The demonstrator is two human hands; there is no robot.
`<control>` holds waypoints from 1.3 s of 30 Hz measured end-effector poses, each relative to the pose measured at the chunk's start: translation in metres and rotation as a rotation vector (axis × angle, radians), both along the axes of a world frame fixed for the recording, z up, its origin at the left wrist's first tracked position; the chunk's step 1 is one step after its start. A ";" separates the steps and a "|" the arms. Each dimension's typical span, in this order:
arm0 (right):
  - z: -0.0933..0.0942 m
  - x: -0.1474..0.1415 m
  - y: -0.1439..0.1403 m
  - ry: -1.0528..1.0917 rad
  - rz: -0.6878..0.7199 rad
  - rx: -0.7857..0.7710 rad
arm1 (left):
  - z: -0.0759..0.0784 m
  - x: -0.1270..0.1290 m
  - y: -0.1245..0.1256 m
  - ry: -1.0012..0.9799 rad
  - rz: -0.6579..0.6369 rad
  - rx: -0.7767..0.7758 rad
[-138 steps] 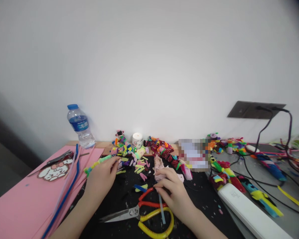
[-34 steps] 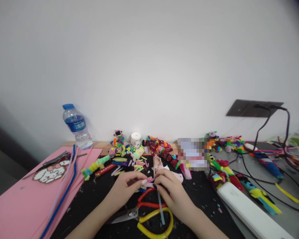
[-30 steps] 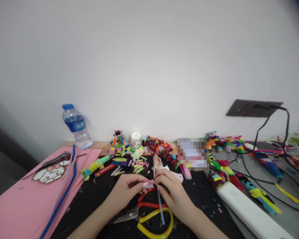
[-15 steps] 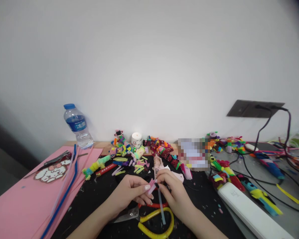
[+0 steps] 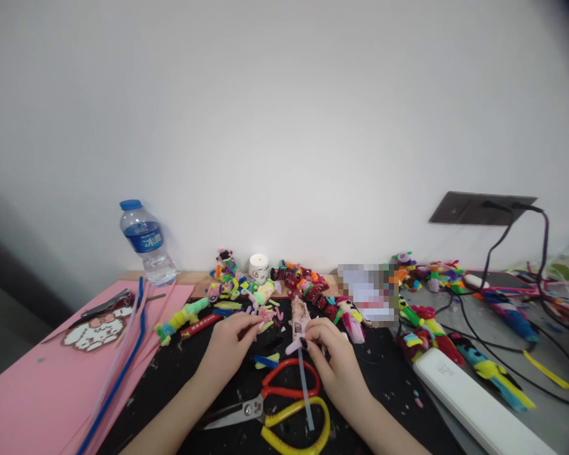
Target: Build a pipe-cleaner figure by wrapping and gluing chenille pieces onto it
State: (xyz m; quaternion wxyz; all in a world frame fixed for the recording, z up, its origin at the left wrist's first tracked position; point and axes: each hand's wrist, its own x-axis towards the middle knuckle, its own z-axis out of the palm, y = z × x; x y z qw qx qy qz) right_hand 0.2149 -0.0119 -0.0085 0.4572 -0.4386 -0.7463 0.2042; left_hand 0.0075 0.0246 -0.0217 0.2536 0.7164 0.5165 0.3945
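Near the bottom middle of the frame, scissors (image 5: 270, 404) with red and yellow handles lay on the black mat (image 5: 194, 385), and a thin pale stick (image 5: 305, 395) crossed them. Just above, the right hand (image 5: 334, 357) pinched a small pink piece (image 5: 294, 344) at the stick's top end, while the left hand (image 5: 228, 344) pinched at tiny colored bits (image 5: 264, 314) left of it. Farther back, a water bottle (image 5: 145, 243) stood at the left by the wall.

A pixelated patch (image 5: 368, 294) hides something on the counter (image 5: 208, 379) — the white bar (image 5: 478, 404) and forearms run off the bottom edge.
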 end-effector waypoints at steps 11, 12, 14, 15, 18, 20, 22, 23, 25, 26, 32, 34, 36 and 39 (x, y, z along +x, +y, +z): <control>-0.002 -0.002 0.000 0.018 0.023 0.002 | 0.017 0.013 -0.021 -0.039 -0.267 -0.048; -0.002 -0.003 -0.001 0.017 0.038 0.002 | 0.019 0.016 -0.024 -0.045 -0.322 -0.063; -0.001 -0.003 -0.003 0.010 0.068 0.004 | 0.020 0.021 -0.028 -0.059 -0.361 -0.100; -0.001 -0.004 -0.004 0.005 0.079 0.005 | 0.019 0.023 -0.030 -0.069 -0.353 -0.135; -0.001 -0.004 -0.004 -0.006 0.103 0.001 | 0.015 0.025 -0.031 -0.122 -0.312 -0.235; 0.000 -0.004 -0.004 -0.007 0.118 -0.008 | 0.013 0.025 -0.032 -0.140 -0.293 -0.259; 0.000 -0.004 -0.004 -0.005 0.135 -0.020 | 0.014 0.024 -0.032 -0.120 -0.272 -0.237; 0.000 -0.004 -0.004 -0.005 0.145 -0.027 | 0.015 0.024 -0.033 -0.097 -0.261 -0.214; 0.000 -0.005 -0.004 -0.006 0.161 -0.041 | 0.016 0.024 -0.035 -0.044 -0.253 -0.150; 0.000 -0.005 -0.004 -0.008 0.167 -0.049 | 0.016 0.024 -0.035 -0.020 -0.257 -0.116; 0.000 -0.007 -0.007 -0.007 0.189 -0.058 | 0.011 0.021 -0.037 0.045 -0.352 0.088; 0.001 -0.007 -0.008 -0.001 0.191 -0.052 | 0.009 0.020 -0.036 0.082 -0.378 0.156; 0.002 -0.007 -0.008 0.007 0.191 -0.046 | 0.008 0.019 -0.036 0.119 -0.385 0.210; 0.002 -0.007 -0.007 0.013 0.189 -0.046 | 0.008 0.019 -0.036 0.109 -0.374 0.195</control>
